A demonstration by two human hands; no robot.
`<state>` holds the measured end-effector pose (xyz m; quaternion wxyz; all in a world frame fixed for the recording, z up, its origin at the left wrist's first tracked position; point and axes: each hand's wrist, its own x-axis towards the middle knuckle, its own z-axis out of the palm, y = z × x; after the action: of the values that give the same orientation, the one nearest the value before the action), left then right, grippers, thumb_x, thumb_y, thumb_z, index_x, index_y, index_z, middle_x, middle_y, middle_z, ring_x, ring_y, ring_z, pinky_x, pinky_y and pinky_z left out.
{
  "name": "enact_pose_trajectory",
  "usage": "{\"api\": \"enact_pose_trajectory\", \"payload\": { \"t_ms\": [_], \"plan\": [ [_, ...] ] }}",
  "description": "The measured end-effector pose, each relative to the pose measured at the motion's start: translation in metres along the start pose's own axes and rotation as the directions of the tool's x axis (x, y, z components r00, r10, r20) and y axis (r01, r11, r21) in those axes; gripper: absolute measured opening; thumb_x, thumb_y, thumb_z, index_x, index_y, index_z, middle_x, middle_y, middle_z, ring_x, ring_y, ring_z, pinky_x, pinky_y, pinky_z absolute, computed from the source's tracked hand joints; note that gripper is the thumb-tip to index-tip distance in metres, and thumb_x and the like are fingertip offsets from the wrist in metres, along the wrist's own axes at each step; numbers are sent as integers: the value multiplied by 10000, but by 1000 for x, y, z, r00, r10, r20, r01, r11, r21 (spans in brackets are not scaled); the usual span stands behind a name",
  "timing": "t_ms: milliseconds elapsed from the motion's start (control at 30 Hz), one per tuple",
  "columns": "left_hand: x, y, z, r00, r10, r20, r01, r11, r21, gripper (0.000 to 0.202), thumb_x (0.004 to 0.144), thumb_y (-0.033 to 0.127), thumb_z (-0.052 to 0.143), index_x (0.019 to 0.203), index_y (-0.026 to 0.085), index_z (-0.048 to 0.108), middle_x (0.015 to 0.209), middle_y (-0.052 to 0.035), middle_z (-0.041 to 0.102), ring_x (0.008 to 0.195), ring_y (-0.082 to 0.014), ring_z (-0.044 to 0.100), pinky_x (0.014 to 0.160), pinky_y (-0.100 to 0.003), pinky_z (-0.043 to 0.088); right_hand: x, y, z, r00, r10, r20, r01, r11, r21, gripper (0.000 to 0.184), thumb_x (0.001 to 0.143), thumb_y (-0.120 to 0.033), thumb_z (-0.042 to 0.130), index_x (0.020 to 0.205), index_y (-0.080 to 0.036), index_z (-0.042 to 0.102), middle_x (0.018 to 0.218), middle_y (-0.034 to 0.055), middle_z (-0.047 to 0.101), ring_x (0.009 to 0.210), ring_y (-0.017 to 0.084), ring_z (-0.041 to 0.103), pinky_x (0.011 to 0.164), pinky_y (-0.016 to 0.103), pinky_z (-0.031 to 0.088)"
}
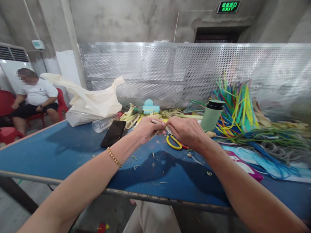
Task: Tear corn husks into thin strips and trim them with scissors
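Over the middle of the blue table (71, 151), my left hand (147, 129) and my right hand (183, 129) meet with fingertips almost touching. Both are closed in a pinch on a thin pale strip (168, 130), which looks like dried husk; most of it is hidden by the fingers. Just below my right hand lie scissors (176, 148) with yellow handle loops, partly covered by that hand. Small pale scraps (137, 167) are scattered on the table under my hands. Behind them lies a heap of pale and greenish husks (131, 118).
Left of my hands are a black phone (113, 134), a clear plastic bottle (101, 123) and a white bag (94, 104). To the right stand a green flask (211, 117), colourful strips (241, 107), tangled cords (277, 153) and a purple packet (254, 174). A person (42, 97) sits far left.
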<state>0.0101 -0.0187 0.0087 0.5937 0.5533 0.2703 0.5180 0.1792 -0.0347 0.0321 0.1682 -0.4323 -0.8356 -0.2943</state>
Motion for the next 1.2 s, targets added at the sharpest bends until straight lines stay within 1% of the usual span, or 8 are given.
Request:
{"api": "enact_pose_trajectory", "payload": {
  "t_ms": [133, 300, 400, 500, 767, 967, 1100, 1200],
  "plan": [
    [-1, 2, 1, 999, -29, -23, 28, 999, -22, 105, 685, 36, 680, 644, 75, 592, 556, -21, 592, 500, -113, 601, 522, -232, 400, 0, 0, 2, 1000, -4, -26, 5, 999, 37, 255, 929, -261, 423, 919, -149, 652, 843, 94, 703, 670, 179, 580, 549, 291, 212],
    [0, 5, 1, 996, -14, -89, 10, 999, -43, 99, 691, 5, 653, 656, 72, 589, 531, -18, 583, 505, -111, 602, 534, -230, 421, -3, 3, -4, 986, 76, -147, -41, 972, 230, 287, 913, -270, 453, 1148, -142, 555, 749, 45, 675, 612, 166, 565, 566, 266, 285],
    [1, 6, 0, 991, -11, -134, 3, 998, -62, 100, 694, 21, 667, 658, 71, 588, 534, -20, 586, 505, -108, 599, 540, -232, 440, -3, 5, -7, 983, 76, -164, -26, 957, 288, 220, 881, -280, 514, 1039, -145, 585, 696, 28, 644, 586, 152, 543, 573, 262, 309],
    [1, 7, 0, 989, -16, -150, 5, 997, -71, 87, 690, 28, 681, 689, 65, 602, 560, -30, 606, 506, -102, 599, 562, -239, 465, -2, 7, -6, 985, 8, -175, 40, 961, 274, 151, 880, -239, 503, 900, -162, 631, 769, 54, 668, 676, 163, 576, 617, 267, 338],
    [1, 8, 1, 986, -23, -163, 3, 993, -118, 74, 702, 18, 668, 677, 53, 609, 584, -30, 609, 495, -87, 586, 555, -231, 469, -3, 7, -2, 982, -5, -186, 43, 979, 198, 212, 909, -225, 460, 933, -165, 662, 854, 67, 680, 763, 178, 599, 646, 278, 344],
    [1, 8, 1, 996, -28, -83, 11, 979, -202, 51, 731, 22, 635, 704, 55, 608, 615, -32, 616, 503, -91, 601, 553, -223, 477, 0, 6, 5, 977, -19, -211, 58, 982, 180, 239, 921, -218, 438, 879, -161, 665, 851, 72, 672, 767, 168, 584, 635, 273, 333],
    [0, 9, 5, 991, 26, -130, -51, 980, -193, 76, 706, 28, 653, 688, 72, 594, 606, -15, 609, 494, -84, 596, 543, -211, 464, 0, 4, 6, 978, -29, -207, 60, 988, 143, 247, 930, -244, 438, 912, -165, 671, 901, 68, 675, 766, 163, 573, 603, 274, 305],
    [1, 7, 5, 979, 98, -177, -121, 984, -128, 92, 682, 54, 678, 679, 83, 591, 597, -11, 605, 500, -87, 596, 545, -215, 464, -2, 1, -1, 984, -19, -176, 26, 999, 34, 242, 923, -232, 437, 927, -169, 671, 916, 66, 665, 693, 148, 536, 554, 283, 248]
  ]
}}
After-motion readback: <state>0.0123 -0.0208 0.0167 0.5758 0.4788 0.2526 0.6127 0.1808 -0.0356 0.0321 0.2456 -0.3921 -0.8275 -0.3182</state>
